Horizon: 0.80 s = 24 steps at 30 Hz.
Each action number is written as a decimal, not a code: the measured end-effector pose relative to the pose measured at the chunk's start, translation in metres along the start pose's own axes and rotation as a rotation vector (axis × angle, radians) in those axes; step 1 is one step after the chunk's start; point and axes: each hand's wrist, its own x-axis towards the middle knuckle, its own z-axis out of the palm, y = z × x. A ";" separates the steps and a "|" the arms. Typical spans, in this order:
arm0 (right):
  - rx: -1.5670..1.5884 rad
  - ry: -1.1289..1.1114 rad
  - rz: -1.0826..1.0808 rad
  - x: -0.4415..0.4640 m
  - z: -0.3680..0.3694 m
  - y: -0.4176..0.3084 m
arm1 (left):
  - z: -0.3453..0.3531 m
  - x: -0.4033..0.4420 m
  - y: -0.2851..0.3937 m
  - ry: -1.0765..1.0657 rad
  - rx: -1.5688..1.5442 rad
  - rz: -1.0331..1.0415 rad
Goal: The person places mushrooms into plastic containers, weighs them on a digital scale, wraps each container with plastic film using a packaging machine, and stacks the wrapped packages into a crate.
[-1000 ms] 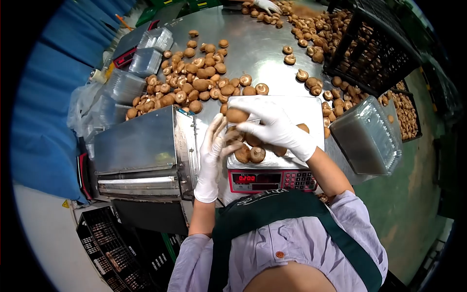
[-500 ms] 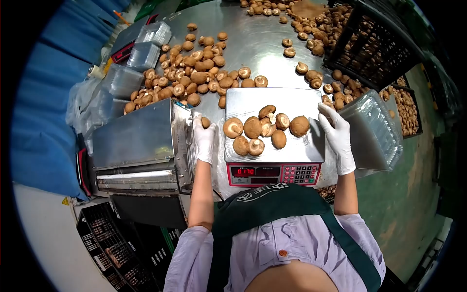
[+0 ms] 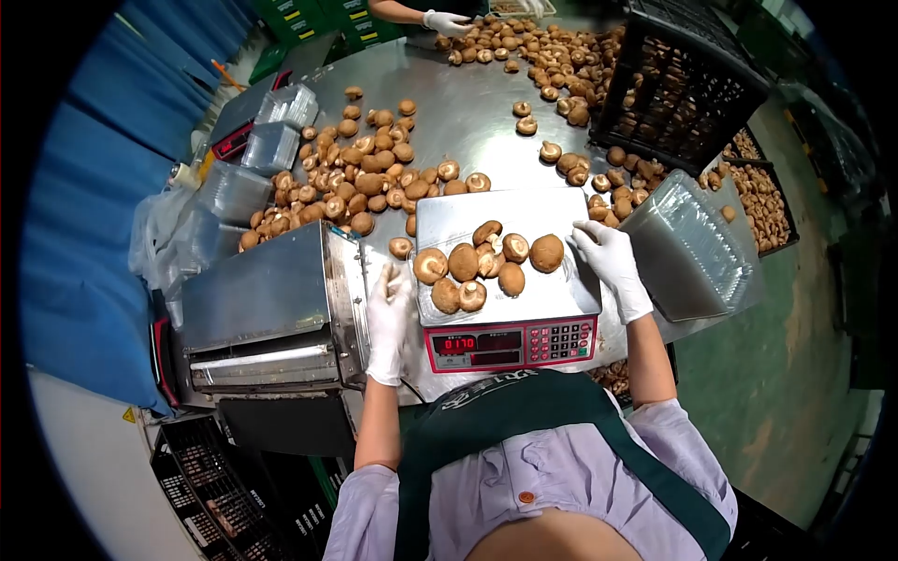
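Metal table (image 3: 468, 122), mushrooms (image 3: 463, 262) on scale (image 3: 572, 290), left hand (image 3: 389, 318) and right hand (image 3: 613, 266) open beside it

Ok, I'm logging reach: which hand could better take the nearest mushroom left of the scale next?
Probably left: the left hand is close to that mushroom; the right hand is across the scale.

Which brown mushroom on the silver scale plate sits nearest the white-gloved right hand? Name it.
The rightmost brown, cap-up mushroom; all others there lie farther left.
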 end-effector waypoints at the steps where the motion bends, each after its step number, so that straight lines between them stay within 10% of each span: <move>1: -0.009 -0.016 -0.010 0.005 0.006 0.006 | 0.005 -0.005 -0.005 0.011 0.045 0.023; 24: 0.252 -0.061 0.078 -0.063 0.049 -0.081 | -0.100 0.025 0.021 -0.050 0.287 0.278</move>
